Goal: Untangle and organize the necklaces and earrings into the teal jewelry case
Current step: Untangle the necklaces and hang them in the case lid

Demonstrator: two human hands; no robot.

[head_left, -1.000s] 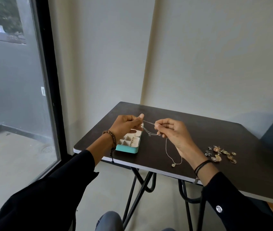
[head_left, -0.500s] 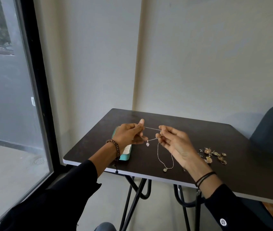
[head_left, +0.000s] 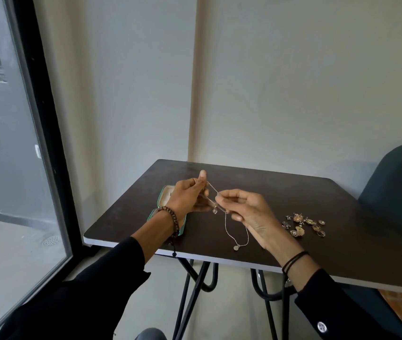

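Head camera, centre of frame: a person in black sleeves holds tangled necklaces (head_left: 229, 229) above a dark table (head_left: 293, 192) set against a pale wall. The left hand (head_left: 187, 197), a beaded bracelet (head_left: 173, 218) at its wrist, pinches a fine chain between thumb and curled fingers. The right hand (head_left: 246, 212), just beside it, pinches the same strands at its fingertips. A short length of chain runs taut between the two hands. A small heart pendant (head_left: 215, 211) dangles below the gap, and a longer loop drops to the tabletop, ending in a round pendant (head_left: 236, 247) near the front edge. The teal jewelry case (head_left: 161, 198) lies on the table left of centre, open (largely hidden behind the left hand and wrist). A cluster of earrings (head_left: 304, 224) lies on the table right of centre, apart from the hands. A dark chair (head_left: 401, 192) fills the right edge; a black-framed window (head_left: 11, 168) takes up the left.
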